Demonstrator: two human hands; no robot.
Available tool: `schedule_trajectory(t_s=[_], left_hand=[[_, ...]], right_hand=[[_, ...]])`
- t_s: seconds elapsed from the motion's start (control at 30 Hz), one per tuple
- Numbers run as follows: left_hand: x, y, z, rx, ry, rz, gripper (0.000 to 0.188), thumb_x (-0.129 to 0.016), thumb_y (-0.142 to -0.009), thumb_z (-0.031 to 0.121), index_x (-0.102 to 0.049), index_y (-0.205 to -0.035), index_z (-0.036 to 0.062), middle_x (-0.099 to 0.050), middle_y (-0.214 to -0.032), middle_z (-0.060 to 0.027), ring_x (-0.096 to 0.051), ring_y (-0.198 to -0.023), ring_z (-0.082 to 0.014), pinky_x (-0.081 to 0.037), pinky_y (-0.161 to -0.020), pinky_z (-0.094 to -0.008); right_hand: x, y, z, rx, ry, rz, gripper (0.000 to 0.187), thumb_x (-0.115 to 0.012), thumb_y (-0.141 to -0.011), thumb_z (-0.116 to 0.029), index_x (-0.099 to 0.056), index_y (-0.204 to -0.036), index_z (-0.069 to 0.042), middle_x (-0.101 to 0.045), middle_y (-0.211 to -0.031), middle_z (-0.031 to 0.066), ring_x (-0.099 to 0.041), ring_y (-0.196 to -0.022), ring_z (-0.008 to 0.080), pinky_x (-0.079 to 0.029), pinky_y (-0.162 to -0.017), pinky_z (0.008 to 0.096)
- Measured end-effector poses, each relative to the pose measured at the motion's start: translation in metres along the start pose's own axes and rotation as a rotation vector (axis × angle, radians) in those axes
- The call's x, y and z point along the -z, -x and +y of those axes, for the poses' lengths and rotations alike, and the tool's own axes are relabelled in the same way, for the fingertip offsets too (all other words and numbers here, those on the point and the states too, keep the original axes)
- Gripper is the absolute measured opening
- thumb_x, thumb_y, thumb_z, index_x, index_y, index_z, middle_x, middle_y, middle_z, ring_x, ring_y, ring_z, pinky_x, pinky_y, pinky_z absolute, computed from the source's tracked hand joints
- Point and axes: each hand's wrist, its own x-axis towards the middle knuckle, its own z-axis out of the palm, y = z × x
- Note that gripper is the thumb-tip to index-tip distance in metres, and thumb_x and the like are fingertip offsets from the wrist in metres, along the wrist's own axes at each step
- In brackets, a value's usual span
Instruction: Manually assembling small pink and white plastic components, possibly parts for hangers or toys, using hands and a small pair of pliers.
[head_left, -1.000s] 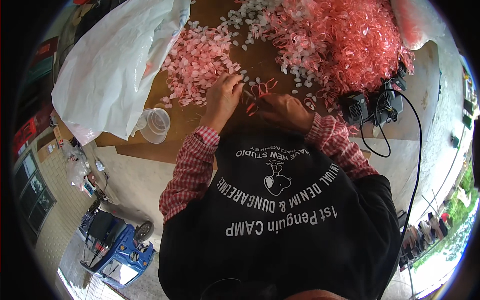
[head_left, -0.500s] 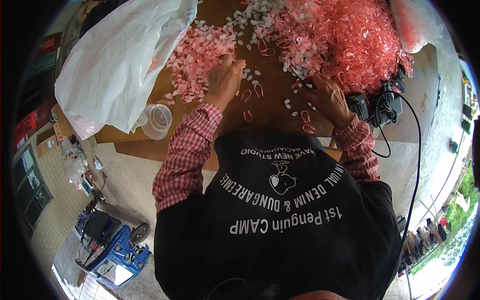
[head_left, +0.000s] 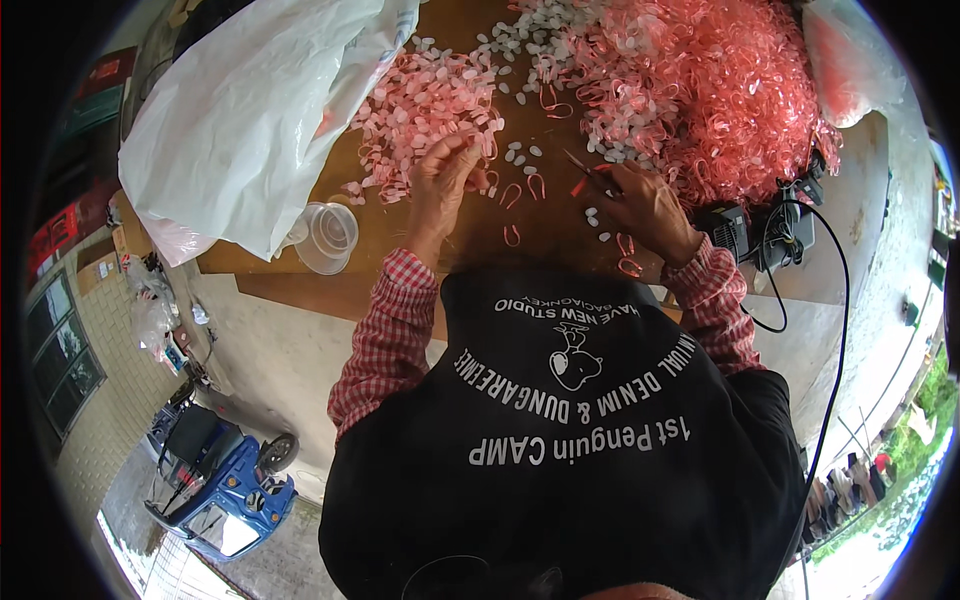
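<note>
My left hand (head_left: pixel 438 190) is raised at the near right edge of a heap of pale pink finished pieces (head_left: pixel 410 125). Its fingers are pinched together; whatever they hold is too small to make out, though a pink loop shows close to the fingertips. My right hand (head_left: pixel 645 205) is closed around a small pointed tool (head_left: pixel 596 176) with red on its handle, its dark tip toward the left. Between the hands lie a few bent pink loops (head_left: pixel 512 194) and small white oval pieces (head_left: pixel 533 151). More ovals and a pink loop (head_left: pixel 629 265) lie beside my right hand.
A large mound of shiny pink loops (head_left: pixel 710 90) fills the far right of the brown table (head_left: pixel 470 245), with white ovals (head_left: pixel 520 40) beside it. At left are a white plastic bag (head_left: pixel 235 130) and clear round tubs (head_left: pixel 328 238). Black corded devices (head_left: pixel 765 235) sit at right.
My left hand has drawn back toward me and left, its fingers turned upward. The tool in my right hand has swung left and shows more plainly. The whole view has shifted slightly.
</note>
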Motion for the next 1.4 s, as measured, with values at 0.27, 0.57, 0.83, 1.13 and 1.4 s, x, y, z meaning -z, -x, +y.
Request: schedule_trajectory(t_s=[0.27, 0.57, 0.83, 1.13, 1.4], left_hand=[[0.0, 0.005, -0.011, 0.085, 0.361, -0.023, 0.02, -0.062, -0.088, 0.017, -0.062, -0.104, 0.0043, -0.064, -0.081, -0.0032, -0.06, -0.059, -0.0096, -0.052, -0.057, -0.024], [-0.032, 0.027, 0.017, -0.041, 0.136, -0.132, 0.02, -0.057, -0.091, 0.014, -0.062, -0.107, 0.0029, -0.063, -0.086, -0.0029, -0.058, -0.067, -0.0077, -0.052, -0.058, -0.022], [-0.027, 0.029, -0.003, -0.366, -0.187, -0.089, 0.014, -0.061, -0.088, 0.009, -0.062, -0.101, 0.0043, -0.061, -0.087, -0.0021, -0.06, -0.069, -0.0108, -0.049, -0.056, -0.0232], [-0.025, 0.017, -0.001, -0.778, -0.88, -0.121, 0.023, -0.068, -0.076, 0.003, -0.063, -0.096, 0.0126, -0.058, -0.083, -0.0033, -0.059, -0.065, -0.0224, -0.048, -0.06, -0.0337], [-0.031, 0.02, 0.0, -0.548, -0.574, -0.203, 0.014, -0.061, -0.083, -0.002, -0.062, -0.096, 0.0023, -0.063, -0.08, -0.0086, -0.063, -0.07, -0.0148, -0.048, -0.06, -0.0251]], right_hand=[[0.001, -0.019, -0.023, -0.224, -0.147, -0.082, 0.028, -0.065, -0.083, -0.023, -0.06, -0.094, 0.003, -0.062, -0.078, 0.0117, -0.057, -0.067, 0.0144, -0.046, -0.06, 0.0296], [-0.022, -0.057, -0.042, -0.215, -0.798, -0.171, 0.033, -0.061, -0.087, -0.028, -0.061, -0.098, 0.003, -0.062, -0.073, 0.0043, -0.054, -0.063, 0.0068, -0.042, -0.054, 0.0228], [-0.027, -0.047, -0.035, -0.358, -0.843, -0.116, 0.033, -0.062, -0.086, -0.03, -0.061, -0.097, 0.001, -0.059, -0.071, 0.0025, -0.053, -0.063, 0.0068, -0.041, -0.055, 0.0222], [-0.039, -0.038, -0.016, -0.267, -0.52, 0.017, 0.031, -0.062, -0.086, -0.029, -0.062, -0.091, 0.001, -0.062, -0.072, 0.0077, -0.054, -0.062, 0.0107, -0.043, -0.055, 0.0271], [-0.033, -0.034, -0.015, 0.04, -0.2, 0.059, 0.03, -0.067, -0.082, -0.025, -0.061, -0.091, 0.003, -0.06, -0.07, 0.0151, -0.058, -0.059, 0.018, -0.046, -0.056, 0.0325]])
